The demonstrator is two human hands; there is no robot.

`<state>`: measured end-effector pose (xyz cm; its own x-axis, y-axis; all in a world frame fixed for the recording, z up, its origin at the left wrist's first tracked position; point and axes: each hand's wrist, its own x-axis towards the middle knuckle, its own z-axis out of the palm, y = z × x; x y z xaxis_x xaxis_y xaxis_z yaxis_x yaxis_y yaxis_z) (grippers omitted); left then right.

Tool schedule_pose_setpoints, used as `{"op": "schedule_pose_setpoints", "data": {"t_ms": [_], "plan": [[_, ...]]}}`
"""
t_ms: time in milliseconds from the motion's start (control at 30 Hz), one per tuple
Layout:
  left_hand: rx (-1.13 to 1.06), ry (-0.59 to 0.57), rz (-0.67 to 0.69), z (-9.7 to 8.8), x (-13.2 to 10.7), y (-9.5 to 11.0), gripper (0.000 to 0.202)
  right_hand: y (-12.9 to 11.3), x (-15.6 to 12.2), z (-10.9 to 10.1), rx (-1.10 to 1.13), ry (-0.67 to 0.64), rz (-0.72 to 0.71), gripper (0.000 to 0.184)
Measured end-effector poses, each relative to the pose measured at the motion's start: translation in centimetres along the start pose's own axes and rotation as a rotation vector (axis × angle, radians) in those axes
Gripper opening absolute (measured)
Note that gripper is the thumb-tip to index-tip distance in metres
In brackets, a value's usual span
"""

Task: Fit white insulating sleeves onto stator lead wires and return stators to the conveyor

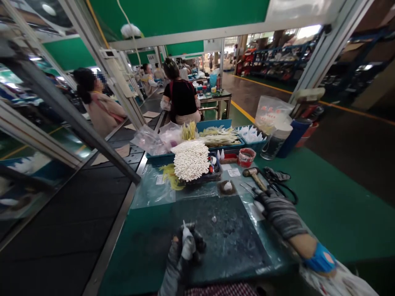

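Note:
My left hand (188,242), in a grey glove, is closed round a small white piece with a pointed tip (184,228), held tip up over the dark work mat (228,246). My right hand (276,207), also gloved and slightly blurred, is at the mat's right side with its fingers curled. Two thin metal prongs, like tweezers (247,188), stick out from its fingertips. Just beyond it lie a hammer (255,177) and black-handled scissors (277,176). A small white bit (214,219) rests on the mat. Behind it, a white pointed piece (227,186) sits on a brown pad (222,190).
A heap of small white pellets (191,161) stands in front of bins with yellowish strips (219,136) and white pointed pieces (251,135). A red tub (246,157) and a clear bottle (273,142) stand at right. A dark conveyor (58,222) runs along the left; co-workers (182,96) sit beyond.

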<state>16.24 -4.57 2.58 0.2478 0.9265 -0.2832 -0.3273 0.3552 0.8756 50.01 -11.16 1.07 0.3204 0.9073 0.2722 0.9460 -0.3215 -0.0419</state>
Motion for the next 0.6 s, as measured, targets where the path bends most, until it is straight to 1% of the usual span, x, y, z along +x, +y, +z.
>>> {"op": "schedule_pose_setpoints", "data": {"t_ms": [33,100,233,300,367,433,500,533,600], "plan": [[-0.018,0.006,0.004,0.3,0.0,0.2,0.069,0.8,-0.4,0.3,-0.023,-0.017,-0.011,0.040],[-0.033,0.012,-0.008,0.7,0.0,0.8,0.067,1.6,-1.3,1.1,-0.024,-0.030,-0.037,0.044],[0.026,-0.024,-0.035,1.0,0.0,1.9,0.071,2.1,-2.6,2.4,0.062,0.007,-0.043,0.047],[0.047,-0.040,-0.035,1.1,0.0,2.2,0.072,2.3,-2.6,2.5,0.124,0.042,-0.034,0.047],[0.061,-0.045,-0.025,1.1,0.0,2.3,0.071,2.1,-2.4,2.0,0.220,0.111,-0.031,0.047],[0.082,-0.056,-0.018,1.2,0.1,2.2,0.070,0.8,-2.1,0.6,0.389,0.192,-0.028,0.047],[0.108,-0.099,-0.019,1.5,0.1,2.1,0.067,-1.6,-2.3,-1.5,0.606,0.242,-0.043,0.044],[0.124,-0.135,-0.024,1.7,0.0,2.1,0.065,-3.1,-2.6,-2.6,0.696,0.289,-0.076,0.041],[0.154,-0.192,-0.030,2.1,-0.3,1.9,0.061,-6.2,-3.2,-4.8,0.831,0.246,-0.217,0.045]]}}
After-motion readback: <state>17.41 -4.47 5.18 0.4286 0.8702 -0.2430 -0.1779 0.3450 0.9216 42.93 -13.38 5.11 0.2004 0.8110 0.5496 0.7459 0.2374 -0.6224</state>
